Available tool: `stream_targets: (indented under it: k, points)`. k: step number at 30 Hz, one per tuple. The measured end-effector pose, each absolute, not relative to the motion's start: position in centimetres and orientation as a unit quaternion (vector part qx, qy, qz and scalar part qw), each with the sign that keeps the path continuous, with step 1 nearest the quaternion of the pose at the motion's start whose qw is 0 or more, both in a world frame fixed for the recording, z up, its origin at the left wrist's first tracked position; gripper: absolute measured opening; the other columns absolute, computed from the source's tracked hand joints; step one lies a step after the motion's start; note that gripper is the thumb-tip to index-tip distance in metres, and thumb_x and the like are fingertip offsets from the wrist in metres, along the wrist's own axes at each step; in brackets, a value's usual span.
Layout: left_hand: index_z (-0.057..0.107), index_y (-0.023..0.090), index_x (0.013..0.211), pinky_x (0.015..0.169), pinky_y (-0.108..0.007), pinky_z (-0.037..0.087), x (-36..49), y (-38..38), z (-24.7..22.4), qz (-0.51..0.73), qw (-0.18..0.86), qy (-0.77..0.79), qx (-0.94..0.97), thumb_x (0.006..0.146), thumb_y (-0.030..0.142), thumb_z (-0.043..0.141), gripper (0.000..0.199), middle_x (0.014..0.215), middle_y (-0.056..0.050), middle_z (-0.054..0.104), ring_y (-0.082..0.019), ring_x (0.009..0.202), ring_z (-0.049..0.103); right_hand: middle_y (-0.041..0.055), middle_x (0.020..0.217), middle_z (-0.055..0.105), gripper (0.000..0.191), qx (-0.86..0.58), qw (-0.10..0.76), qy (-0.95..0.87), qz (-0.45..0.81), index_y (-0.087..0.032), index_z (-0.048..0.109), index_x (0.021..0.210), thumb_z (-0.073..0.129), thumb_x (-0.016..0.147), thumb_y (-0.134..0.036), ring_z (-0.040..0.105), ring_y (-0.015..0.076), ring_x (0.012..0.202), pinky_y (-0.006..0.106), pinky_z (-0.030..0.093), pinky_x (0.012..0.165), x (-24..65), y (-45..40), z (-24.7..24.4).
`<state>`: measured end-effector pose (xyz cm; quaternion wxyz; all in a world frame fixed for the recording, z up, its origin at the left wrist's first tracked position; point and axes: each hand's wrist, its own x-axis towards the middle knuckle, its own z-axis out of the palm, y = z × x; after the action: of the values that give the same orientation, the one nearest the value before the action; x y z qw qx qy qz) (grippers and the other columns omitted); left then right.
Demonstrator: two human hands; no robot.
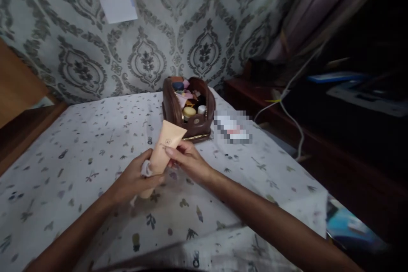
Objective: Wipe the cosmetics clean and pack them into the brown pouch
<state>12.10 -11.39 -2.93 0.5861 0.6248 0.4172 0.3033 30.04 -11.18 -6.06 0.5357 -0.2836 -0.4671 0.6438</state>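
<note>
A peach-coloured squeeze tube (162, 144) with a small dark emblem is held tilted above the patterned white cloth, its flat end pointing up and away from me. My left hand (135, 180) is wrapped round its lower part. Something white and crumpled (147, 168), perhaps tissue or cotton, shows between the left fingers and the tube. My right hand (189, 159) pinches the tube's right side, thumb in front. Just beyond stands an open brown zip bag (172, 112) filled with small cosmetics, among them a yellow-lidded jar (189, 112) and a white-capped container (202, 110).
A blurred-out white and red item (232, 127) lies right of the bag on the patterned cloth (95, 148). Wooden furniture (22, 89) borders the left side. On the right, a white cable (298, 129) hangs by a dark reddish ledge (242, 93). Patterned wallpaper rises behind.
</note>
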Motion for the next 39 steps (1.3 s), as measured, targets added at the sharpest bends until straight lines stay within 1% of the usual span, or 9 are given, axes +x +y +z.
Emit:
stream_targets:
  k: [5,8,12,15,18,26,31,35,39]
  points:
    - [0.071,0.015,0.080,0.051,-0.030,0.053,12.6,-12.7,-3.2,0.256,0.739,0.368,0.503,0.061,0.046,0.083,0.038,0.065,-0.007,0.066,-0.018,0.052,0.060,-0.0039,0.068,0.058,0.052,-0.292,0.503,-0.457,0.673,-0.017,0.067,0.089,0.079,0.068,-0.063,0.046,0.0066,0.052,0.020,0.034,0.046,30.4,-11.1,-5.9]
    - [0.068,0.013,0.066,0.049,-0.026,0.051,13.2,-12.9,-3.2,0.288,0.716,0.409,0.486,0.057,0.047,0.085,0.040,0.058,-0.006,0.062,-0.015,0.050,0.058,-0.0014,0.083,0.062,0.054,-0.326,0.538,-0.483,0.609,-0.018,0.069,0.104,0.080,0.070,-0.059,0.051,0.0084,0.065,0.021,0.041,0.057,30.2,-11.1,-6.3]
    - [0.068,0.015,0.074,0.051,-0.027,0.054,14.4,-12.3,-2.6,0.448,0.634,0.483,0.406,0.048,0.035,0.089,0.039,0.065,-0.004,0.067,-0.017,0.053,0.062,0.0023,0.104,0.062,0.074,-0.304,0.501,-0.511,0.629,-0.023,0.058,0.131,0.078,0.072,-0.062,0.060,0.0127,0.086,0.025,0.051,0.075,29.5,-11.4,-7.1]
    - [0.066,0.017,0.081,0.054,-0.029,0.057,15.0,-12.0,-2.0,0.507,0.607,0.466,0.397,0.049,0.030,0.087,0.040,0.070,0.000,0.069,-0.019,0.060,0.067,0.0031,0.107,0.062,0.090,-0.265,0.442,-0.493,0.701,-0.023,0.048,0.139,0.079,0.067,-0.066,0.063,0.0140,0.085,0.025,0.054,0.069,28.8,-11.7,-7.5]
    - [0.064,0.017,0.076,0.053,-0.030,0.058,15.2,-11.8,-1.8,0.502,0.615,0.450,0.410,0.049,0.029,0.086,0.037,0.068,0.000,0.067,-0.021,0.062,0.069,-0.0009,0.093,0.065,0.107,-0.260,0.430,-0.456,0.735,-0.022,0.041,0.142,0.087,0.055,-0.064,0.064,0.0125,0.068,0.025,0.054,0.058,28.6,-11.6,-7.6]
    - [0.068,0.020,0.090,0.054,-0.025,0.058,14.3,-9.8,-0.9,0.575,0.566,0.475,0.350,0.063,0.044,0.082,0.039,0.078,0.001,0.070,-0.016,0.066,0.066,-0.0064,0.070,0.064,0.089,-0.267,0.392,-0.459,0.751,-0.016,0.051,0.131,0.087,0.061,-0.058,0.061,0.0088,0.053,0.021,0.045,0.052,29.5,-11.6,-6.8]
    - [0.069,0.025,0.102,0.059,-0.024,0.058,13.5,-7.8,0.7,0.635,0.527,0.448,0.343,0.066,0.036,0.079,0.039,0.076,0.003,0.065,-0.013,0.064,0.061,-0.0035,0.065,0.067,0.074,-0.246,0.372,-0.462,0.767,-0.017,0.057,0.111,0.082,0.062,-0.066,0.062,0.0096,0.052,0.020,0.044,0.050,29.2,-11.4,-7.6]
    - [0.062,0.021,0.081,0.057,-0.023,0.054,13.2,-7.1,0.5,0.663,0.484,0.423,0.384,0.067,0.035,0.078,0.026,0.067,0.005,0.056,-0.012,0.061,0.056,-0.0032,0.068,0.066,0.070,-0.256,0.390,-0.447,0.763,-0.018,0.056,0.105,0.082,0.061,-0.067,0.064,0.0100,0.056,0.019,0.045,0.050,28.8,-11.2,-8.2]
    - [0.050,0.019,0.064,0.055,-0.026,0.052,12.9,-6.7,-0.6,0.667,0.409,0.447,0.434,0.079,0.052,0.067,0.040,0.063,0.004,0.053,-0.013,0.056,0.055,-0.0058,0.081,0.063,0.084,-0.306,0.377,-0.479,0.731,-0.021,0.054,0.113,0.094,0.046,-0.052,0.061,0.0077,0.062,0.018,0.049,0.054,28.6,-11.4,-8.9]
